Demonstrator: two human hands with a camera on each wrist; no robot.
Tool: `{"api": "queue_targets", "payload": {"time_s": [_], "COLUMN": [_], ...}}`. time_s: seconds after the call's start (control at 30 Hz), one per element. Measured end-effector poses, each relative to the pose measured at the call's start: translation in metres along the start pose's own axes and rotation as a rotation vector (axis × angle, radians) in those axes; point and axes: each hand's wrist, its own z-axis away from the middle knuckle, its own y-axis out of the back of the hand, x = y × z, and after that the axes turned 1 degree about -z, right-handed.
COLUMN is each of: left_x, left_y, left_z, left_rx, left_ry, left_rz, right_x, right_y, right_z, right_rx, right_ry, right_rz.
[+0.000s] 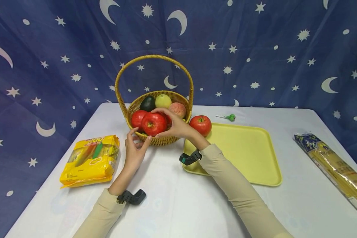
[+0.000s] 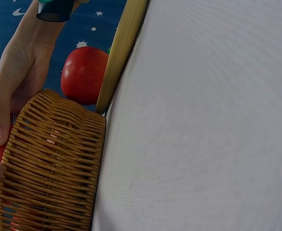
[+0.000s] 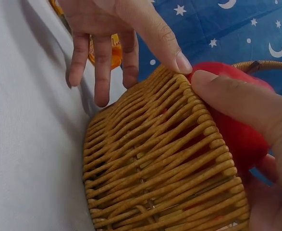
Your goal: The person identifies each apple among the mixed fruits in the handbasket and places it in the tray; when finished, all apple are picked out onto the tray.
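At the front of the wicker basket, my right hand holds a red apple, fingers over its top and thumb low at the front. My left hand is at the basket's front left; in the right wrist view its thumb meets the rim beside the apple and its other fingers extend down outside the wickerwork. Behind the held apple, the basket contains another red apple, an avocado, a yellow-green round fruit and a peach.
One more red apple sits right of the basket, at the corner of a yellow tray. Behind the tray lies a green lollipop. A yellow snack bag is at left, a spaghetti pack at far right.
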Motion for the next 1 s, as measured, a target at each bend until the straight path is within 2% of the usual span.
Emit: {"api": "queue_targets", "payload": {"time_s": [0.2, 0.47, 0.63, 0.8, 1.0], "left_x": [0.0, 0.0, -0.002, -0.002, -0.001], "left_y": [0.0, 0.0, -0.001, -0.001, 0.0], "left_z": [0.0, -0.001, -0.002, -0.002, -0.002], "left_rx": [-0.003, -0.008, -0.008, -0.009, -0.013], "left_ry": [-0.003, 0.006, 0.005, 0.007, 0.013], "left_rz": [0.003, 0.009, 0.009, 0.008, 0.005], "right_x": [0.0, -0.004, -0.005, -0.005, -0.005], "right_y": [-0.001, -0.004, -0.006, -0.006, -0.008], "right_z": [0.002, 0.005, 0.007, 0.009, 0.011], "right_rx": [0.03, 0.099, 0.123, 0.133, 0.153], "right_ry": [-0.018, -0.112, -0.119, -0.124, -0.096], "right_rz": [-0.024, -0.085, -0.08, -0.12, -0.14]}}
